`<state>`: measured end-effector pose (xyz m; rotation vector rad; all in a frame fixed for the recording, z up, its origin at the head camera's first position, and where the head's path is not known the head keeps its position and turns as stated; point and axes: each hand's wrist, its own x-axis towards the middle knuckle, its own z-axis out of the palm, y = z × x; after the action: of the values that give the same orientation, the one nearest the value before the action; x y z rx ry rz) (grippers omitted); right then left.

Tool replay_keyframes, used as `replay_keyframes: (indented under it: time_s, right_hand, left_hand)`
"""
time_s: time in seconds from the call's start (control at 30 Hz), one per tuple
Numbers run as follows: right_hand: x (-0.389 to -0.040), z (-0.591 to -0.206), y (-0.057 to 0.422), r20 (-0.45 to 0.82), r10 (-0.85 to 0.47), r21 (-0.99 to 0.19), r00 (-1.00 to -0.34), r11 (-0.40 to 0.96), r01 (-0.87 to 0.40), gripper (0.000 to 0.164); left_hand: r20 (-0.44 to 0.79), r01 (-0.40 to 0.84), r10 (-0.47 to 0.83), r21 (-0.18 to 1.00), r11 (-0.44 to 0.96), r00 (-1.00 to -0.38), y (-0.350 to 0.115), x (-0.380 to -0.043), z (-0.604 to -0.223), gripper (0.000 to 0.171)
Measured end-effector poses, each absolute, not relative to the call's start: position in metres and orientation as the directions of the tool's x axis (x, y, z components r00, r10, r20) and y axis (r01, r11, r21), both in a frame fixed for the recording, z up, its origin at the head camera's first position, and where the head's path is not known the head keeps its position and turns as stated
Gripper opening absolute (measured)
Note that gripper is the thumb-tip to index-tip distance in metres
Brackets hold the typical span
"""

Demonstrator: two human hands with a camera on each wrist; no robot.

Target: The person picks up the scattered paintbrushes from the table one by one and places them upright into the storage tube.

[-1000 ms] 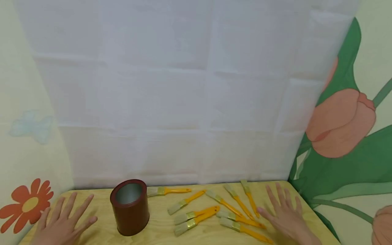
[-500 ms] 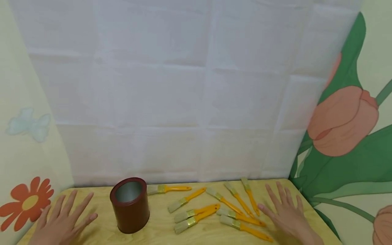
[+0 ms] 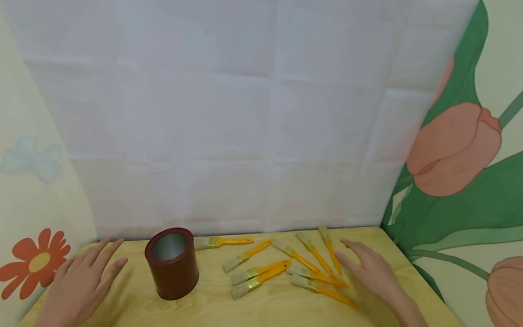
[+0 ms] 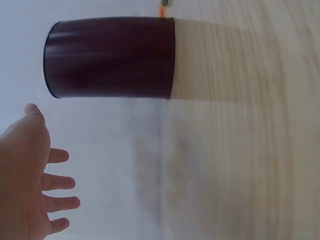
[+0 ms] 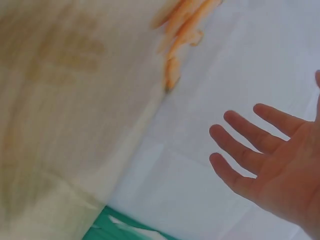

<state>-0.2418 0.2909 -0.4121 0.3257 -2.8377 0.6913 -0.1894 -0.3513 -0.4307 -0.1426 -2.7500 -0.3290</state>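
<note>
Yellow-handled, pale-bristled paintbrushes [image 3: 274, 271] lie scattered on pale wooden surface [image 3: 212, 311], between dark-red cylindrical can [image 3: 175, 278] and right hand [image 3: 373, 272]. Right fingers spread, empty; left hand [image 3: 81, 284] likewise, near can. Brushes probably light, stiff-handled, soft-tipped: best pinched mid-handle.

Left grip [image 3: 81, 279] is held near tabletop's [image 3: 220, 313] left edge, fingers [image 4: 58, 181] extended; right grip [image 3: 372, 270] near right edge, fingers spread.
</note>
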Motion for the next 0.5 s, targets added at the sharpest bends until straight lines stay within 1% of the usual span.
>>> replay_keyframes:
  time_s: [0.13,0.27,0.37,0.5]
  right_hand:
    - [-0.239,-0.401,0.276,0.247,-0.199,-0.427,-0.948,0.856,-0.291,0.07]
    - [-0.234,-0.394,0.265,0.246,-0.226,-0.433,-0.943,0.844,-0.315,0.064]
    - [-0.231,-0.393,0.259,0.257,-0.242,-0.448,-0.936,0.828,-0.337,0.061]
    - [-0.231,-0.394,0.251,0.247,-0.268,-0.465,-0.931,0.81,-0.356,0.06]
  left_hand:
    - [0.505,0.204,0.073,0.209,0.956,-0.86,-0.333,-0.179,-0.415,0.059]
    - [0.634,0.278,0.103,0.184,0.943,-0.767,-0.313,-0.167,-0.401,0.057]
    - [0.685,0.314,0.128,0.152,0.937,-0.717,-0.301,-0.159,-0.393,0.054]
    - [0.721,0.363,0.164,0.13,0.923,-0.674,-0.287,-0.156,-0.389,0.052]
